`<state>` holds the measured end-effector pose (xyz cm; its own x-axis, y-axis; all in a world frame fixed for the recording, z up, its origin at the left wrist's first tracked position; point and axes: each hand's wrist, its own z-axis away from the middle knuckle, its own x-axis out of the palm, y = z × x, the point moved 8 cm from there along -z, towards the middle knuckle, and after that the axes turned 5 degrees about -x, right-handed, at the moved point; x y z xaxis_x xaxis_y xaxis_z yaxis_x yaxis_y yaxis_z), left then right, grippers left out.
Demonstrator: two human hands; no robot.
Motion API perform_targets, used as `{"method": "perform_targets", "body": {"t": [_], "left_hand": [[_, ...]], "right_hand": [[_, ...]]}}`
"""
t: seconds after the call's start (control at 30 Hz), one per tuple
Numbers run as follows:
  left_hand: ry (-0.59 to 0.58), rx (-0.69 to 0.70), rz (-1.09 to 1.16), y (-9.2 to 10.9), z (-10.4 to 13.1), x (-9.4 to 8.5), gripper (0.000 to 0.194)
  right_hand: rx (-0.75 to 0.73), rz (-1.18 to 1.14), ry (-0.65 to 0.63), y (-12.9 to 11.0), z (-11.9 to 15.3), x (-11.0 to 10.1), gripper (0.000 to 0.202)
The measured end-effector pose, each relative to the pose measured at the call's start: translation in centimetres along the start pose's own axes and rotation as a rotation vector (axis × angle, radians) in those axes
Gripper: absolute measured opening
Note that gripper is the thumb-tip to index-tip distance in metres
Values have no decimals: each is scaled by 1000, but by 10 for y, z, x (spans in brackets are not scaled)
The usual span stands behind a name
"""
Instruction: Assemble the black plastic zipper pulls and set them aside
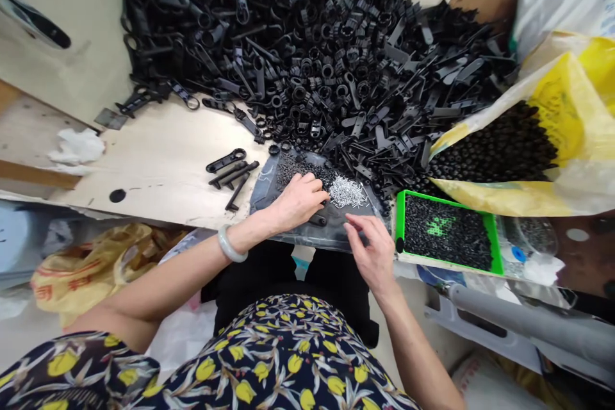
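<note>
My left hand (300, 202), a pale bangle on its wrist, is over a dark mat (293, 230). Its fingers are curled together between small black pieces (307, 170) and a heap of short silvery pins (346, 192). What they hold, if anything, is hidden. Just below those fingers a black plastic part (318, 220) shows on the mat. My right hand (375, 245) is at the mat's right front, near the pins. Its thumb and forefinger are brought close in a pinch; anything between them is too small to name.
A large pile of black plastic parts (307, 57) covers the back. Finished-looking handles (233, 173) lie left of the mat. To the right stand a green tray (401, 224) of small black pieces and a yellow bag (576, 96) of black parts. The table's front edge is close.
</note>
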<state>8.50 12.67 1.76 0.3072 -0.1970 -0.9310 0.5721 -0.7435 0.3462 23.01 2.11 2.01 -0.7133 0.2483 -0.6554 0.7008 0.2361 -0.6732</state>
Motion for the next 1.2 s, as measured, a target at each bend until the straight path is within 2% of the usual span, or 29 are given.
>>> {"method": "perform_targets", "body": {"t": [0.07,0.13,0.23,0.33,0.43,0.57,0.73,0.83,1.07,1.2], "left_hand": [[20,6,52,-2,2,1,15],[99,1,151,-2,10,-9,16],[207,-18,341,5,27,-25,17],[248,-56,440,16,44,-29,17],[301,-112,458,23,55,-24,16],[340,-173,467,24,59,-9,13],[337,-118,350,27,51,3,11],[324,-92,322,27,48,5,12],[256,-73,315,24,45,9,24],[268,-69,252,24,44,11,27]], "right_hand": [[45,-48,6,7,3,-9,20],[67,-52,-18,11,2,-9,21],[48,11,-85,13,-9,2,22],[-16,137,-145,13,-23,18,22],[-57,284,-174,15,-33,28,21],[-88,356,-202,16,-40,34,20],[-181,500,-264,12,-42,42,22],[-184,434,-261,12,-41,40,22],[-25,25,-258,14,-31,27,17],[8,-64,-251,9,-23,25,15]]}}
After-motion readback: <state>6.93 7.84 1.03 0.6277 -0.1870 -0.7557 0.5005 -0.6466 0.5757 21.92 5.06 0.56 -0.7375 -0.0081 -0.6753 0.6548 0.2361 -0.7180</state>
